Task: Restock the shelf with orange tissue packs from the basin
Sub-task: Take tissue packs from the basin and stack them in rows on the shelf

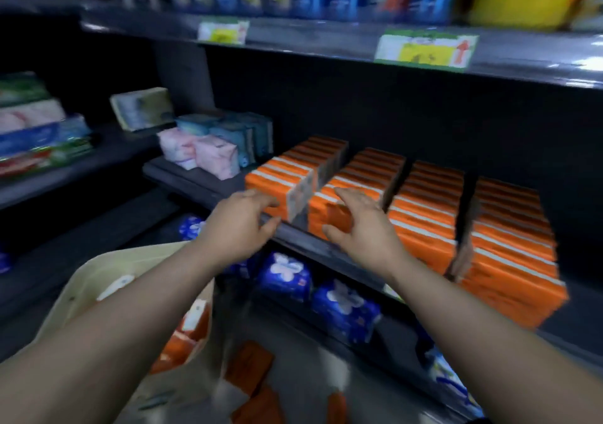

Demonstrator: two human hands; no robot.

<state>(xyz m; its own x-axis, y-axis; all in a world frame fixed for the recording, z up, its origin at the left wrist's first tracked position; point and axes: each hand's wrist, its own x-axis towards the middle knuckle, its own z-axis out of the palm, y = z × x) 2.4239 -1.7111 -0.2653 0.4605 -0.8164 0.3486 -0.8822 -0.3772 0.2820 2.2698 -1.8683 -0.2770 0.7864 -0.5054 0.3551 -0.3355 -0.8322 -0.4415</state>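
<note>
Both hands spread open on the orange rows

Nearest, the beige basin (81,280) holds a few loose orange packs (181,345). Blue packs (346,309) sit below. Left hand (239,224) and right hand (362,227), fingers relaxed, touch the two leftmost of four orange rows (424,214), packs on edge, rows running back into the shelf (326,253). Pink packs (202,152) lie beyond, left.

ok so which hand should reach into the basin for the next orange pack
Probably left. The basin holding orange packs lies low left, beneath that forearm, so the left hand only drops down; the right hand would cross the body.
</note>
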